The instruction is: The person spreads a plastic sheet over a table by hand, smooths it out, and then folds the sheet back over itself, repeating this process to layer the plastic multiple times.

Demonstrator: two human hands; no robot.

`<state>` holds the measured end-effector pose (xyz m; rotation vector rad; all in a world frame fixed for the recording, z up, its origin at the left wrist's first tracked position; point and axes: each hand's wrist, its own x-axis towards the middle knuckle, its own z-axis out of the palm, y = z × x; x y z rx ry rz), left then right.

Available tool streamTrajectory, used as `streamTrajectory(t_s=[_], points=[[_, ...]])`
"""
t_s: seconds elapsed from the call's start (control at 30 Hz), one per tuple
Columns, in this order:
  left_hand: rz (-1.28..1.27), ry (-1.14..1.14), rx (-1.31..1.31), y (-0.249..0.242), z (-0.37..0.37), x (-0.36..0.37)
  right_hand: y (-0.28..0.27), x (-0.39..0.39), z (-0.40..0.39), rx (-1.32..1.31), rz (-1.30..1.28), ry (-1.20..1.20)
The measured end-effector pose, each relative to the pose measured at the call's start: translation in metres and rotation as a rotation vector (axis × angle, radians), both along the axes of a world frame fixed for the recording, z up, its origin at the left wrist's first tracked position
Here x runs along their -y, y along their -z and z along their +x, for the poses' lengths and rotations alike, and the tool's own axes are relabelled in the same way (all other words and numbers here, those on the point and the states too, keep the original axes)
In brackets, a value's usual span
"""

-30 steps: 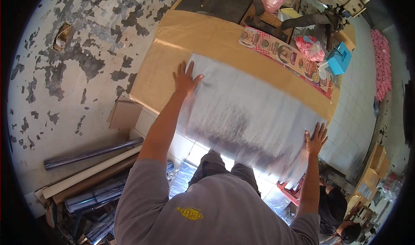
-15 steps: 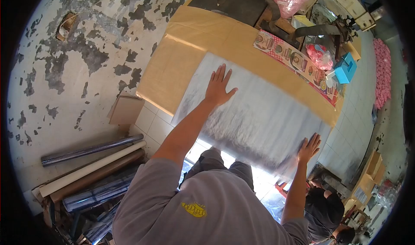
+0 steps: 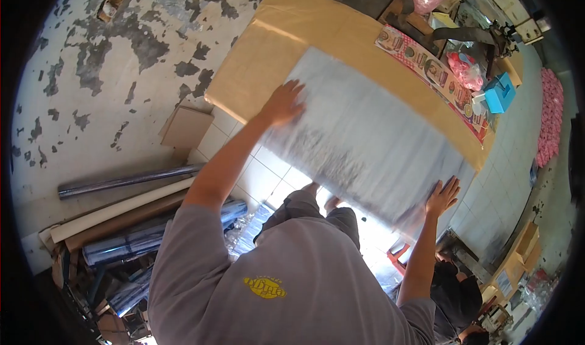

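Note:
A large translucent grey plastic sheet lies across the brown-paper-covered table, and its near edge overhangs the front, close to my body. My left hand rests at the sheet's left edge, fingers stretched out over the margin. At the right end, my right hand is flat on the sheet near its corner with the fingers spread. Streaks and wrinkled reflections run over the plastic, strongest toward the near edge.
Behind the sheet lies a printed food-picture strip, with a blue box and pink bundle beside it. Rolls of material lie on the left floor. A person in black is low at right, near a red stool.
My left hand has slid from the sheet's upper left area out to its left edge. The right hand stays near the right corner. The camera view has shifted slightly.

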<state>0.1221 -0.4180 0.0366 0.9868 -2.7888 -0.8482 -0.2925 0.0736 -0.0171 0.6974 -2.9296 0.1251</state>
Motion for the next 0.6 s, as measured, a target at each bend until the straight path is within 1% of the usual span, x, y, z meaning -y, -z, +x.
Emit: streamTrajectory(t_s=[0.07,0.13,0.17,0.27,0.37,0.47,0.5,0.57,0.6], points=[[-0.195,-0.125,0.068,0.012,0.028,-0.055,0.000,0.001,-0.001,-0.001,0.007,0.002],[-0.297,-0.218,0.097,0.013,0.031,-0.105,0.002,0.000,-0.002,0.012,0.028,0.006],[-0.263,-0.285,0.138,0.016,0.031,-0.119,0.002,-0.002,-0.002,0.016,0.019,0.001],[-0.290,-0.303,0.113,0.033,0.037,-0.129,0.007,-0.008,-0.006,0.019,0.013,-0.024],[-0.270,-0.301,0.114,0.031,0.038,-0.130,0.008,-0.015,-0.008,0.049,-0.039,-0.045],[-0.265,-0.271,0.087,0.031,0.044,-0.123,-0.004,-0.035,-0.009,0.149,-0.067,-0.141],[-0.262,-0.257,0.078,0.032,0.047,-0.123,-0.007,-0.045,-0.006,0.125,-0.027,-0.100],[-0.315,-0.358,0.059,0.035,0.055,-0.118,-0.009,-0.069,0.004,0.078,0.048,-0.009],[-0.340,-0.409,0.048,0.038,0.060,-0.115,-0.013,-0.084,0.009,0.098,-0.014,0.024]])
